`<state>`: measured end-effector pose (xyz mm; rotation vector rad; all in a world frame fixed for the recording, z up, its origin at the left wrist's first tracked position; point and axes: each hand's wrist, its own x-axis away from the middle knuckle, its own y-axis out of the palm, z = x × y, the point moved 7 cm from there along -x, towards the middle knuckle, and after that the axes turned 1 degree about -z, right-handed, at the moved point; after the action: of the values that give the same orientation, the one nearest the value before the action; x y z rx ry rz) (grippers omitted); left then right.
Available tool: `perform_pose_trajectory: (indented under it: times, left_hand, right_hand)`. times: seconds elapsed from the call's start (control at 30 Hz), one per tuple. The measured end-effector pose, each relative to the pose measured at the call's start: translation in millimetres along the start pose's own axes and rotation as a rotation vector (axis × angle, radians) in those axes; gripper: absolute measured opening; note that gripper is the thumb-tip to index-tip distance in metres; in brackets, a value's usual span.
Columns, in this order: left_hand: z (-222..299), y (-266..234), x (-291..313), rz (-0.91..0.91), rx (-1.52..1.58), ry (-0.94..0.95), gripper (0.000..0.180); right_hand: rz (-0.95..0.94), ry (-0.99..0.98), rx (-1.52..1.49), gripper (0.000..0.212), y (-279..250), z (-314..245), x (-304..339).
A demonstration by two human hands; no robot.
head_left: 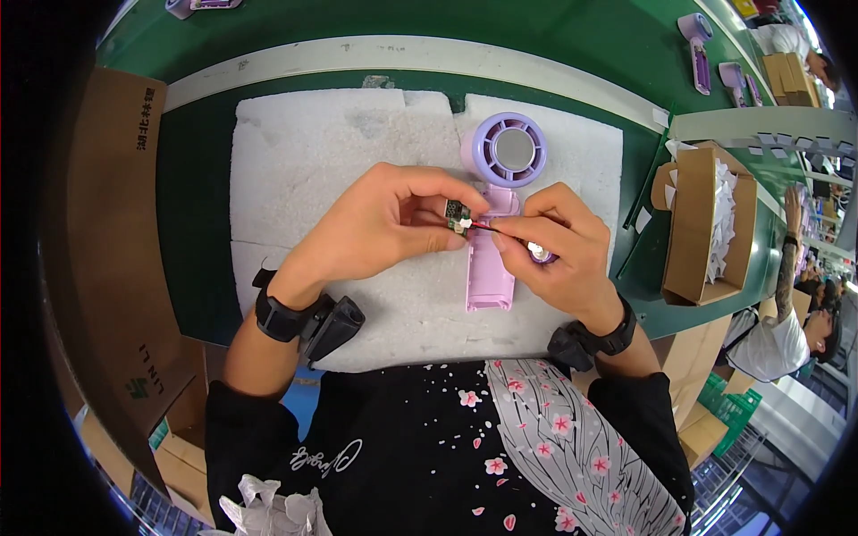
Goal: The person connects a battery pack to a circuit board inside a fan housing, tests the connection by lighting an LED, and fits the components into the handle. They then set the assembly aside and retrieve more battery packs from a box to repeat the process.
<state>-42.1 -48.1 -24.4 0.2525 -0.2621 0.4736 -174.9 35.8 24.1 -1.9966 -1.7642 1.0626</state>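
Note:
Between the thumb and fingers of my left hand (371,223) is a small green circuit board (457,211) with a white connector on it. My right hand (567,255) pinches thin red and black wires (483,227) that run to this connector; whether the plug is fully seated is too small to tell. A small purple and whitish piece (541,254) shows at my right palm. Under my hands lies an open pink handle shell (490,277), partly hidden by them. A round lilac fan head (508,150) sits at its far end, on the white foam mat (313,134).
A large cardboard box (103,259) stands at the left. To the right is an open carton (688,228) with white paper-like pieces. Other fan parts (700,67) lie on the green table at far right. A person in a white shirt (770,348) is beyond.

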Motion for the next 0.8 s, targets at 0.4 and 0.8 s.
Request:
perform_pose_trajectory:
  times: [0.4,0.8]
  left_hand:
    - [-0.1,-0.8,-0.1,-0.019,0.090,0.060,0.032]
    - [7.6,-3.9,3.1,0.079,-0.023,0.131,0.030]
  right_hand:
    - [-0.044,0.067,-0.031,0.017,3.3,4.7,-0.6]
    - [-0.035,0.082,-0.057,0.016,3.0,3.2,-0.2]
